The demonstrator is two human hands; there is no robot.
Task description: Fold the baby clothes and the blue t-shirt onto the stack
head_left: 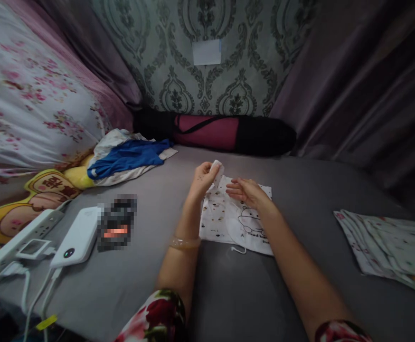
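A small white printed garment point(214, 218) lies on the grey sheet in front of me, with a cartoon animal, some lettering and a white drawstring at its near edge. My left hand point(204, 177) pinches a raised corner of this cloth between thumb and fingers, lifting it above the rest. Over the cloth's right part hovers my right hand point(246, 191), its fingers stretched toward the left and holding nothing. Whether its fingertips touch the fabric I cannot tell. My right forearm hides part of the garment's right side.
Folded printed cloths point(389, 247) are stacked at the right. On the left lie a white power bank point(77, 237), a power strip point(18, 247) with cables, a blurred dark object point(117, 223) and a blue garment point(129, 159). A black and maroon rolled bag point(207, 133) rests against the wall.
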